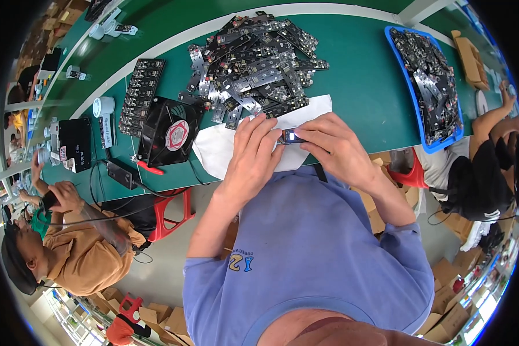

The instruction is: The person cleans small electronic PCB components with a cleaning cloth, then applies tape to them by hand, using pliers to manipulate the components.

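Note:
Between my two hands is a small dark circuit board (285, 138) with a bright white light showing on it. My left hand (251, 151) pinches its left end, fingers curled. The fingers of my right hand (335, 145) are closed on its right end, close to the light. Part of the board is hidden by my fingertips. Under my hands lies a white sheet (210, 151) on the green tabletop (352, 69). Just beyond the sheet rises a big loose heap of black circuit boards (259, 63), its near edge close to my left fingers.
To the left stand a black cooling fan (155, 130), red-handled cutters (150, 167), a black adapter box (121, 174) with cables, and a row of boards (141, 92). A blue tray (410, 86) full of boards is at right. Co-workers sit at both sides.

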### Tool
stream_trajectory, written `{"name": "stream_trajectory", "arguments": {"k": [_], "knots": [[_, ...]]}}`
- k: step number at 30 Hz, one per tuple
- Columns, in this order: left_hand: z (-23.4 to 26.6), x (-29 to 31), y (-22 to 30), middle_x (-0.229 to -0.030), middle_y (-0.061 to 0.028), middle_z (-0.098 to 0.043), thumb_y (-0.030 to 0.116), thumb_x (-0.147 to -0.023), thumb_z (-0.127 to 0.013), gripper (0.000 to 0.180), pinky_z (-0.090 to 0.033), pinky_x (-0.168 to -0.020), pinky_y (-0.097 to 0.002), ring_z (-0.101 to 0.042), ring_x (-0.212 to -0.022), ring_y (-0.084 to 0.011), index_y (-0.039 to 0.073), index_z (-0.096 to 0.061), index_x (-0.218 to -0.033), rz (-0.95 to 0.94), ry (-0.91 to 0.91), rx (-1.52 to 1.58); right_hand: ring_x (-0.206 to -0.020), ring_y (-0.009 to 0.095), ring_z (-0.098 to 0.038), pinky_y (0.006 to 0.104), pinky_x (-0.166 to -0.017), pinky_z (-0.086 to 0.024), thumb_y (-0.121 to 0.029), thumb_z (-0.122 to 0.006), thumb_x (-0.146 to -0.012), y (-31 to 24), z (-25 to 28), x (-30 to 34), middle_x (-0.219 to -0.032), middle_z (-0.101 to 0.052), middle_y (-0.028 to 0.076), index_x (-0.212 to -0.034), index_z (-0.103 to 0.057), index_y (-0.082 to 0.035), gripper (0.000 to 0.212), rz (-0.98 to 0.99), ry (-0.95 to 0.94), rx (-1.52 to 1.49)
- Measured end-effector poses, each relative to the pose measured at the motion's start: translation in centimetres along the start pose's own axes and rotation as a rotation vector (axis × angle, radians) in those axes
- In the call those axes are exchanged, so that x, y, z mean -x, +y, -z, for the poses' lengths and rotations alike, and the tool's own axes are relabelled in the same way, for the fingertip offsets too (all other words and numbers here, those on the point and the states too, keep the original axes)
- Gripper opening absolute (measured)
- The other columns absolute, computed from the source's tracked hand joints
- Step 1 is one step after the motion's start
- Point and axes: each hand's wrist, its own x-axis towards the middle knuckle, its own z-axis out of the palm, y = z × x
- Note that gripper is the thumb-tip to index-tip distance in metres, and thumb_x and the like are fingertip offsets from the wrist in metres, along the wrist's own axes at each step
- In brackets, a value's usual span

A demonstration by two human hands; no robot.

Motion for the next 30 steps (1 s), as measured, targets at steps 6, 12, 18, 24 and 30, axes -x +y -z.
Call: {"name": "stream_trajectory", "arguments": {"k": [6, 12, 18, 24, 30], "knots": [[0.1, 0.6, -0.6, -0.139, -0.0186, -0.060, 0.004, -0.086, -0.074, 0.035, -0.038, -0.120, -0.0637, -0.052, -0.140, -0.0418, 0.002, -0.067, -0.120, -0.107, -0.069, -0.131, -0.105, 0.031, -0.065, 0.0417, -0.089, -0.057, 0.000, -0.080, -0.086, -0.2, 0.2, -0.4, -0.113, -0.073, 0.012, -0.117, -0.077, 0.001, 0.031, -0.034, 0.001, 0.022], [0.2, 0.6, 0.8, -0.143, -0.0176, -0.058, 0.004, -0.085, -0.078, 0.034, -0.039, -0.119, -0.0627, -0.050, -0.142, -0.0425, 0.007, -0.071, -0.118, -0.068, -0.111, -0.319, -0.102, 0.030, -0.065, 0.0407, -0.086, -0.057, 0.000, -0.081, -0.087, -0.6, 0.4, -0.2, -0.113, -0.073, 0.011, -0.118, -0.077, 0.001, 0.031, -0.045, 0.054, 0.063], [0.2, 0.1, 0.8, -0.140, -0.0192, -0.057, 0.004, -0.086, -0.077, 0.032, -0.041, -0.117, -0.0626, -0.051, -0.138, -0.0444, 0.006, -0.070, -0.117, -0.074, -0.154, -0.314, -0.101, 0.031, -0.065, 0.0409, -0.086, -0.057, 0.001, -0.081, -0.087, -0.3, 0.3, 0.0, -0.114, -0.073, 0.012, -0.118, -0.077, 0.001, 0.032, 0.012, 0.072, 0.087], [0.1, 0.4, 0.6, -0.138, -0.0178, -0.060, 0.005, -0.085, -0.079, 0.030, -0.045, -0.111, -0.0575, -0.052, -0.137, -0.0441, 0.006, -0.070, -0.113, -0.095, -0.081, -0.241, -0.104, 0.034, -0.064, 0.0431, -0.090, -0.056, 0.002, -0.079, -0.085, 0.1, 0.3, -0.1, -0.115, -0.072, 0.012, -0.119, -0.075, 0.002, 0.034, 0.055, 0.019, 0.043], [-0.1, 0.2, 0.1, -0.135, -0.0165, -0.064, 0.001, -0.086, -0.081, 0.029, -0.045, -0.110, -0.0511, -0.055, -0.138, -0.0412, 0.004, -0.067, -0.112, -0.034, -0.034, -0.044, -0.102, 0.032, -0.063, 0.0415, -0.089, -0.055, 0.000, -0.080, -0.085, 0.6, 0.2, -0.8, -0.113, -0.074, 0.010, -0.115, -0.077, 0.001, 0.030, 0.051, 0.001, -0.016]]}}
